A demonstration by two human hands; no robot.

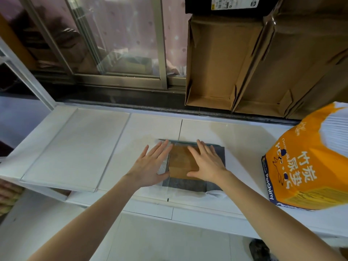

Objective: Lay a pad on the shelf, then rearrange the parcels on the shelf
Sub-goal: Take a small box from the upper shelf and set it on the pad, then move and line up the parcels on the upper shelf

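A folded pad (190, 184), grey with a white border and a brown patch in its middle, lies flat on the white shelf (79, 147) near the front edge. My left hand (150, 165) rests palm down on the pad's left edge, fingers spread. Flat on the brown patch and the pad's right half lies my right hand (206, 164), fingers also spread. Neither hand grips anything. An orange pack of pads (308, 166) with white and blue lettering stands on the shelf at the right.
Several flattened cardboard boxes (244, 63) lean upright behind the shelf at the right, under a dark parcel (231, 4) with a label. A sliding window (113, 44) runs along the back. A clear sheet (75, 147) covers the shelf's left part.
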